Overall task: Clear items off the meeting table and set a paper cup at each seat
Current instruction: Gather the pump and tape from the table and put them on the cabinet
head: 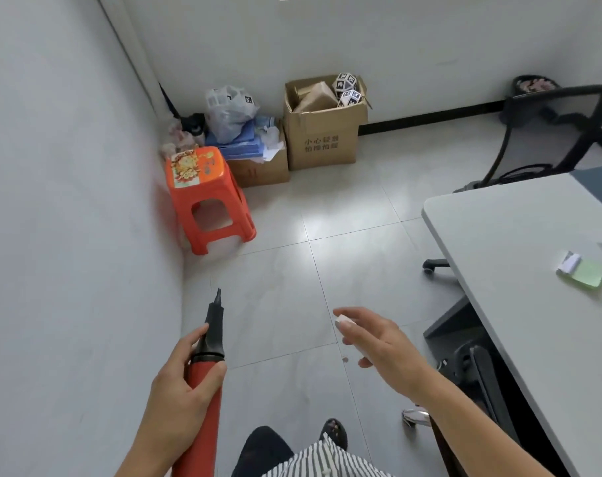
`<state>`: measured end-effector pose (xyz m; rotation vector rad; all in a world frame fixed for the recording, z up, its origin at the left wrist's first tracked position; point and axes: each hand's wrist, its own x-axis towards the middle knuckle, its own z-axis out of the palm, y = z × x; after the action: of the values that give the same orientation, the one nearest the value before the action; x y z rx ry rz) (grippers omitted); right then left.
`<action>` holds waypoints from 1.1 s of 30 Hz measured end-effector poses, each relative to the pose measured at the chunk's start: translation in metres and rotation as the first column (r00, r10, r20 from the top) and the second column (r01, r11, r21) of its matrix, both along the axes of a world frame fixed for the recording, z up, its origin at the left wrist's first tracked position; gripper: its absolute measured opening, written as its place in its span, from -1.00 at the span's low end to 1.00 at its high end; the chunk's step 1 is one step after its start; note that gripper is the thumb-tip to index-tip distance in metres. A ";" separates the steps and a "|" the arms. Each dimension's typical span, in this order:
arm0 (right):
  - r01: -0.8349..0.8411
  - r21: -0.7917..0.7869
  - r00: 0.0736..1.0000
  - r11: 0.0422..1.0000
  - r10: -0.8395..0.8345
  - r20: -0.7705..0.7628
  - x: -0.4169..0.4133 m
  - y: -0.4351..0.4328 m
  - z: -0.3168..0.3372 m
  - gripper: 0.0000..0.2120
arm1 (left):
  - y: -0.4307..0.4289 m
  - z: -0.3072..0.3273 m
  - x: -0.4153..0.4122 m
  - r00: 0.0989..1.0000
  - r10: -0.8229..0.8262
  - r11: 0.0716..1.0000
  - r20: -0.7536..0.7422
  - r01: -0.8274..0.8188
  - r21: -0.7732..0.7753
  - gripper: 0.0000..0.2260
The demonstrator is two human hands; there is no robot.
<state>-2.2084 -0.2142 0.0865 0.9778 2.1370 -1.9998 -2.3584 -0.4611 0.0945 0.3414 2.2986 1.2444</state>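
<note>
Standing beside the meeting table (519,242), the person faces the corner of the room, turned away from the tabletop. The visible part of the table is mostly bare, though a green notepad (587,274) with a small white slip (570,262) touching it lies near the right edge of view, so clearing looks only partly done. A black office chair (547,129) stands at the far end of the table. In the corner sit a tall cardboard box (325,139), a lower box piled with blue papers, and an orange stool (208,197) against the wall.

The left hand (186,383) is wrapped firmly around a red hand pump (203,387) with a black nozzle pointing toward the corner. The right hand (378,339) is half spread, a small white object (344,320) pinched loosely at its fingers; what it is cannot be told.

No paper cup shows anywhere in view, so that half of the job seems not yet begun. Judging by the heading, both carried items are probably bound for the boxes.
</note>
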 end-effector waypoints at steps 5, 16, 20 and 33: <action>0.117 0.043 0.993 0.992 -0.119 0.024 -0.031 0.063 -0.005 -0.54 | 0.076 -0.014 -0.061 0.990 -0.128 0.992 0.052 0.129 -0.016 -0.54; 0.662 -0.124 0.747 0.739 -0.664 0.032 -0.075 0.176 0.007 -0.64 | 0.319 -0.006 -0.220 0.802 -0.597 0.802 -0.020 0.598 0.020 -0.51; 0.864 -0.194 0.473 0.465 -0.881 -0.005 -0.071 0.201 0.012 -0.78 | 0.416 0.004 -0.213 0.622 -0.782 0.622 -0.042 0.783 -0.003 -0.50; 0.983 -0.092 -0.157 -0.161 -0.987 0.044 0.055 0.383 -0.046 -0.91 | 0.642 0.002 -0.072 0.248 -0.968 0.248 0.027 0.969 -0.003 -0.49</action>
<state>-2.1537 0.1690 0.0403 3.3618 0.8331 -2.2494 -2.4306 0.1808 0.0969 1.4827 1.4394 0.4893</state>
